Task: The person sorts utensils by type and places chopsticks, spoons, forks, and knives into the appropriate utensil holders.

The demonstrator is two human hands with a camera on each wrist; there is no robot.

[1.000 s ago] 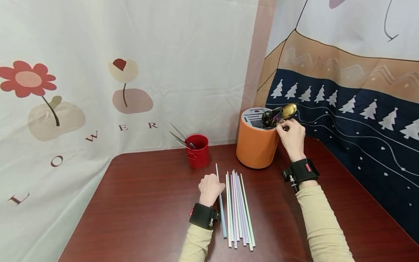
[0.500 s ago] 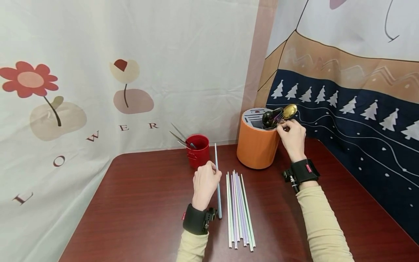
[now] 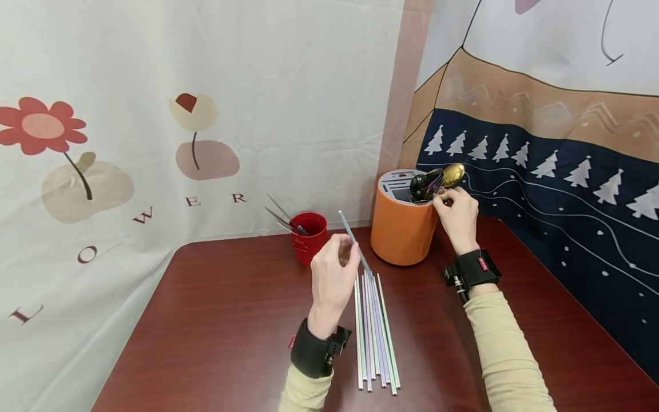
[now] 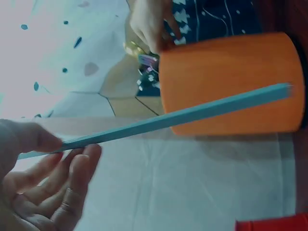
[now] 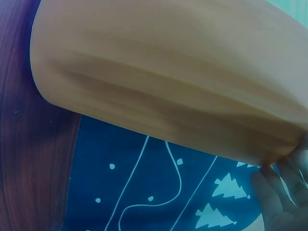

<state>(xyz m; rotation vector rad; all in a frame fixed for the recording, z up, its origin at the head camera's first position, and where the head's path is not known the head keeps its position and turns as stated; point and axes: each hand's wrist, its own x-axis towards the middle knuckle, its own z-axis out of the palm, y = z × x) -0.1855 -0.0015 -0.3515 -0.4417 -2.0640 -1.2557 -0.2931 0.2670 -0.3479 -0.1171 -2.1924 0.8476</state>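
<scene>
My left hand (image 3: 332, 280) pinches a light blue chopstick (image 4: 192, 114) between thumb and fingertips. In the head view the chopstick slants, its far end up and toward the back, its lower end over the tops of other chopsticks (image 3: 378, 337) lying side by side on the table. An orange utensil holder (image 3: 401, 232) with a slotted grey top stands at the back right. My right hand (image 3: 460, 220) grips its rim at the right, thumb and finger close together; the exact contact is partly hidden. Beside those fingers, a gold spoon (image 3: 454, 173) and a black spoon (image 3: 419, 186) stick out.
Left of the holder is a red cup (image 3: 309, 247) with a few thin metal utensils leaning out to the left. The dark red-brown table (image 3: 221, 332) meets a pale printed cloth behind and a navy tree-patterned cloth (image 3: 556, 212) on the right.
The left hand has lifted the blue chopstick from beside the others, moved it toward the back and tilted it; its fingers now show more spread. The right hand has stayed at the holder's rim.
</scene>
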